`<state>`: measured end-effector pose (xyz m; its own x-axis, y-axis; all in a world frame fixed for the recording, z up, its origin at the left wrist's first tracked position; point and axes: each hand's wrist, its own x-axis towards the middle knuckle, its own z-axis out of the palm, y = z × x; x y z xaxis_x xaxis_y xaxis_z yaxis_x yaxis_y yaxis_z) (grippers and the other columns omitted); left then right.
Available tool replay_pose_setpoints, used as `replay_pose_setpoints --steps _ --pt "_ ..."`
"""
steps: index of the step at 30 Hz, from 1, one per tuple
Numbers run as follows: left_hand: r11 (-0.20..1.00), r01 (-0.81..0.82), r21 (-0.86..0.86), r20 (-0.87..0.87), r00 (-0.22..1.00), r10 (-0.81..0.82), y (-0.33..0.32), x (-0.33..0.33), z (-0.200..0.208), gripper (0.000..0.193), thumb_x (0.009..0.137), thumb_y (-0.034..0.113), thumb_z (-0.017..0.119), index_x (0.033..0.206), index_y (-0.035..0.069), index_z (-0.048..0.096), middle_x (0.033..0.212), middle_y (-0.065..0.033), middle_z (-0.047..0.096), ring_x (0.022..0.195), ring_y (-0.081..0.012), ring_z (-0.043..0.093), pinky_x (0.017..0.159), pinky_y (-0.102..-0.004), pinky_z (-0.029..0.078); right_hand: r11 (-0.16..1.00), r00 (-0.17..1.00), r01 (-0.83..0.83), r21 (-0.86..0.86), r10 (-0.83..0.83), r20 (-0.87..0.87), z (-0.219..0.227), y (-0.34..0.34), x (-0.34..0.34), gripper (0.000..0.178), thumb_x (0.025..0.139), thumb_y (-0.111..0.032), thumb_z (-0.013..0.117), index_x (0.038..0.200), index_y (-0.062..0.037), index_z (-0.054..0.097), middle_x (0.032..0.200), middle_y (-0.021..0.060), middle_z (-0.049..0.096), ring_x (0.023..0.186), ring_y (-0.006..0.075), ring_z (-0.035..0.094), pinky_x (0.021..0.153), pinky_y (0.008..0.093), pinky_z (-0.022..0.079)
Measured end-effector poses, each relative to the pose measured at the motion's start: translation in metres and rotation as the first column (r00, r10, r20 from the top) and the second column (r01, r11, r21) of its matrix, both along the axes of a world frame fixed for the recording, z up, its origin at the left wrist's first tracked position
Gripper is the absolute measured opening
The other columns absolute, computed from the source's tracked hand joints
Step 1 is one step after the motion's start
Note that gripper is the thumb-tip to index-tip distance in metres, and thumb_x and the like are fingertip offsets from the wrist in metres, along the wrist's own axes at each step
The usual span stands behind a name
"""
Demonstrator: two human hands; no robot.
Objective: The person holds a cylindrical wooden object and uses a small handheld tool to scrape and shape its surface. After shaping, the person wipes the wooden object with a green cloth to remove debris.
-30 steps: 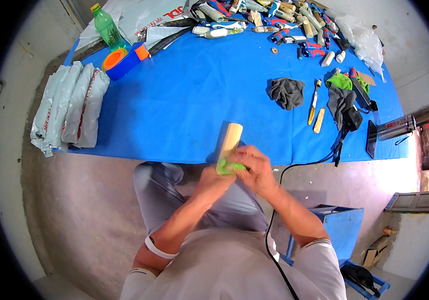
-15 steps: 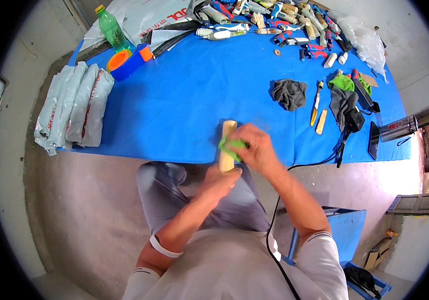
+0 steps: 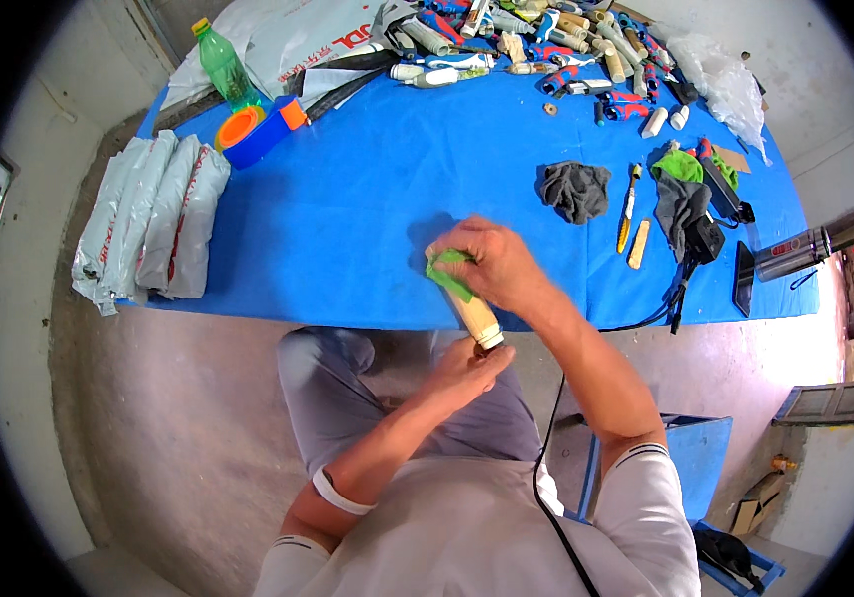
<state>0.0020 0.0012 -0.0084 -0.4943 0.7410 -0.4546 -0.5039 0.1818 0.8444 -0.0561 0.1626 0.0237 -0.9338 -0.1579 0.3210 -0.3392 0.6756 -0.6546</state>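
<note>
Over the near edge of the table I hold a pale, wood-coloured handle-like piece (image 3: pixel 477 318), tilted with its far end to the left. My left hand (image 3: pixel 467 372) is closed around its near end, where a white collar and a dark tip show. At the far end, my right hand (image 3: pixel 492 263) pinches a bright green cloth (image 3: pixel 452 281) wrapped against the piece. The cloth and fingers hide that far end. Right of my hands lie a crumpled dark grey cloth (image 3: pixel 575 191), a yellow-and-white toothbrush (image 3: pixel 628 209) and a flat wooden strip (image 3: pixel 638 245).
Several handle-like parts (image 3: pixel 566 60) are piled at the back of the blue-covered table (image 3: pixel 347 219). Grey plastic packages (image 3: pixel 153 214) lie left, near a green bottle (image 3: pixel 226 68) and a tape dispenser (image 3: pixel 256 137). Black cables and an adapter (image 3: pixel 703 239) lie right, beside a metal cylinder (image 3: pixel 793 255).
The piece has swung from nearly upright to leaning, its near end now further right. My right hand has moved with the green cloth to the far end; my left hand has shifted right.
</note>
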Motion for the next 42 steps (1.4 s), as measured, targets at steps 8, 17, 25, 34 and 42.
replay_pose_setpoints --steps 8,17,25,34,42 --pt "0.998 -0.006 -0.056 -0.117 0.993 -0.001 0.001 0.001 -0.015 0.03 0.094 0.029 0.066 0.09 0.0 0.058 0.072 0.0003 0.055 0.064 -0.0096 0.051 0.056 -0.0304 0.041 0.988 0.991 0.135 0.072 -0.135 -0.004 -0.002 -0.037 0.035 0.042 0.077 -0.003 0.072 0.117 -0.0115 0.061 0.117 0.0143 0.066 0.103 0.0374 0.064 0.086 0.0422 0.054" --pt "0.989 -0.132 0.067 0.192 0.974 0.117 -0.059 -0.017 -0.042 0.029 0.097 0.036 0.062 0.089 0.008 0.057 0.07 0.0003 0.051 0.056 -0.0073 0.039 0.052 -0.0254 0.031 0.942 0.951 -0.306 0.14 0.294 0.1 0.02 0.005 0.02 0.05 0.07 0.005 0.07 0.117 -0.0116 0.064 0.118 0.0098 0.067 0.112 0.0334 0.062 0.095 0.0426 0.05" --pt "0.946 -0.279 0.165 0.353 0.912 0.208 -0.05 -0.023 -0.036 0.057 0.096 0.065 0.044 0.087 0.01 0.057 0.071 -0.004 0.053 0.053 -0.0119 0.038 0.055 -0.0274 0.032 0.989 0.992 -0.063 -0.136 0.047 -0.117 -0.002 0.014 0.033 0.04 0.077 0.004 0.061 0.116 -0.0061 0.064 0.114 0.0114 0.069 0.105 0.0297 0.064 0.091 0.0389 0.051" --pt "0.931 -0.346 0.121 0.491 0.836 0.247 -0.045 -0.029 -0.035 0.074 0.09 0.079 0.037 0.084 0.008 0.057 0.071 -0.0052 0.053 0.053 -0.0162 0.04 0.056 -0.0302 0.034 0.794 0.912 0.405 -0.454 -0.388 0.135 -0.021 0.006 0.057 0.028 0.084 -0.002 0.056 0.112 -0.0021 0.058 0.091 0.0136 0.064 0.081 0.0247 0.063 0.074 0.0357 0.051" --pt "0.902 -0.366 0.23 0.581 0.795 0.174 -0.064 -0.034 -0.032 0.069 0.092 0.073 0.039 0.091 0.007 0.058 0.076 -0.0056 0.054 0.055 -0.0163 0.044 0.056 -0.0299 0.037 0.935 1.0 0.027 -0.353 -0.023 0.017 -0.021 0.008 0.038 0.026 0.073 0.001 0.056 0.098 -0.0001 0.065 0.096 0.0136 0.067 0.094 0.0313 0.063 0.084 0.039 0.05"
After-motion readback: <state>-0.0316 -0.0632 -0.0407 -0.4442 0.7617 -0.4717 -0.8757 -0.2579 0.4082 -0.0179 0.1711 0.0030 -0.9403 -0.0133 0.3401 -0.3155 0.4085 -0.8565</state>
